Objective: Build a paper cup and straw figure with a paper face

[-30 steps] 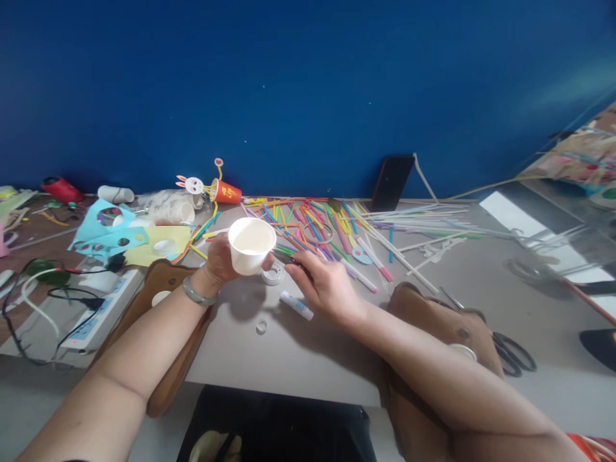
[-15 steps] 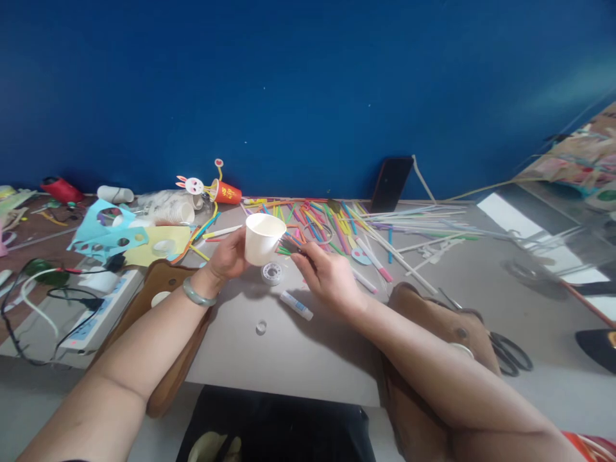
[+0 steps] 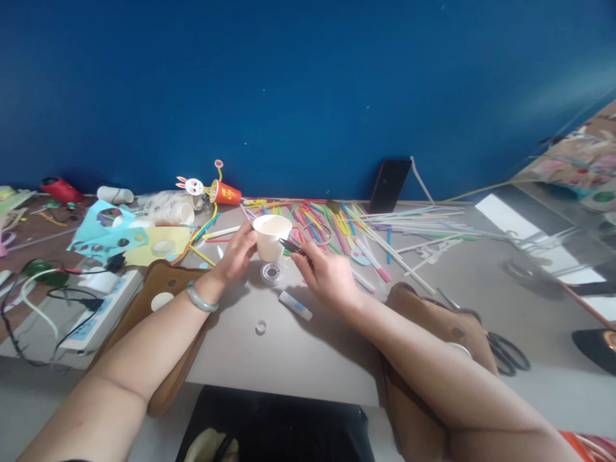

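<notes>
My left hand, with a pale bangle on the wrist, is closed on a white paper cup. The cup is upright, its open top facing me, just above the table. In my right hand is a slim black pointed tool, pinched between thumb and fingers; its exact kind is unclear. The tool's tip meets the cup's right side below the rim. Under the cup lies a white tape roll. A glue stick and a small clear ring lie nearer to me.
Coloured sticks spread along the wall, beside a leaning phone. An orange cup with a rabbit figure lies at the back. A power strip is left; scissors are right. Brown pads lie under my forearms.
The cup has moved slightly to the right, and my left hand has shifted with it. The black tool now shows more clearly against the cup's side; my right hand has barely moved.
</notes>
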Demonstrator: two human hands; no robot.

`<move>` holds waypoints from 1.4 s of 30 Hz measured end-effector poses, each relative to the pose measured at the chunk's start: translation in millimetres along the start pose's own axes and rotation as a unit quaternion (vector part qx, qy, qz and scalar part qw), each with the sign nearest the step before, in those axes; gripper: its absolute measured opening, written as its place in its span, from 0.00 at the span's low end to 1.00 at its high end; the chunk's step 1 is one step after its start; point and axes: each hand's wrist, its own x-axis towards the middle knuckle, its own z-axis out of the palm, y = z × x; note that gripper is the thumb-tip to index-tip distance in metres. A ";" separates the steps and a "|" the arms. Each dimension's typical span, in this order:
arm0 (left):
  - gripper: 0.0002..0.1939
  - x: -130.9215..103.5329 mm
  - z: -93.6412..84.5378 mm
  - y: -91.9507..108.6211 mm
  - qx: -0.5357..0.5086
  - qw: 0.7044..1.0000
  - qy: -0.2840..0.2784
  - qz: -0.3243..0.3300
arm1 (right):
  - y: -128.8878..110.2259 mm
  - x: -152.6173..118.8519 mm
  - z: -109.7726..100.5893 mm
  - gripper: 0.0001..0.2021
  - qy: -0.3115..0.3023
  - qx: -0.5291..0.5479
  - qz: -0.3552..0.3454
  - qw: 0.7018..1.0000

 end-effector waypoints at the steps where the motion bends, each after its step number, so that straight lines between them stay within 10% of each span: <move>1: 0.21 -1.0 0.2 -1.0 0.013 1.000 -0.005 0.012 | -0.2 -0.3 0.3 0.20 0.002 0.000 -0.002 1.000; 22: 0.24 2.8 -17.0 -20.9 0.278 0.930 0.000 0.240 | -1.3 -5.4 8.5 0.22 -0.018 -0.039 -0.014 0.999; 42: 0.29 1.9 -18.4 -25.9 0.297 0.930 0.015 0.215 | -6.8 -8.1 7.2 0.20 -0.042 -0.029 -0.003 0.999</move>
